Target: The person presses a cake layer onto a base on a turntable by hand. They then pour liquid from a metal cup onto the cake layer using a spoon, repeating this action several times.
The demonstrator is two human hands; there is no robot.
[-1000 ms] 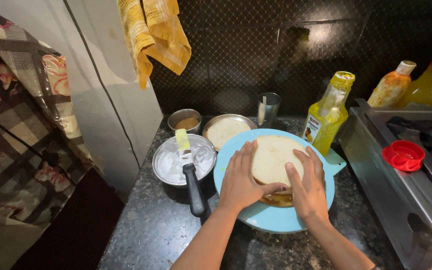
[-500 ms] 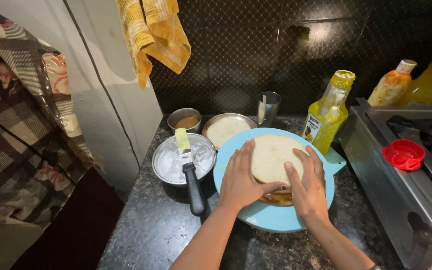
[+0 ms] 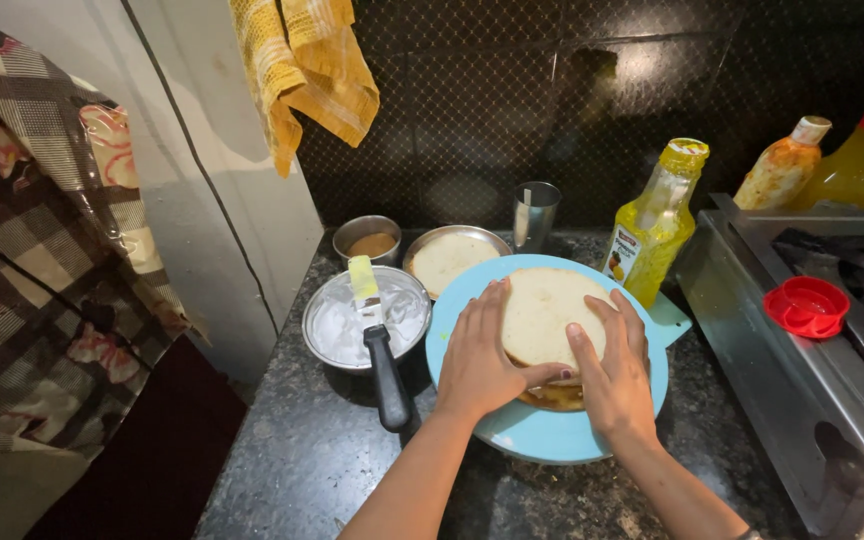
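left hand (image 3: 477, 360), right hand (image 3: 612, 370), flanking cake (image 3: 544, 312)

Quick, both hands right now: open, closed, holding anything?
Left hand: open, fingers spread flat against the left side of the round cake layer.
Right hand: open, palm and fingers resting on the layer's right side.

Free: dark tabletop (image 3: 302, 470) in front of the blue board (image 3: 532, 435). Obstacles: cream bowl (image 3: 367, 320) with spatula (image 3: 380, 345) left, yellow bottle (image 3: 657, 220) and stove (image 3: 812, 340) right.

left hand (image 3: 477, 360) — palm down, fingers spread | right hand (image 3: 614, 375) — palm down, fingers flat
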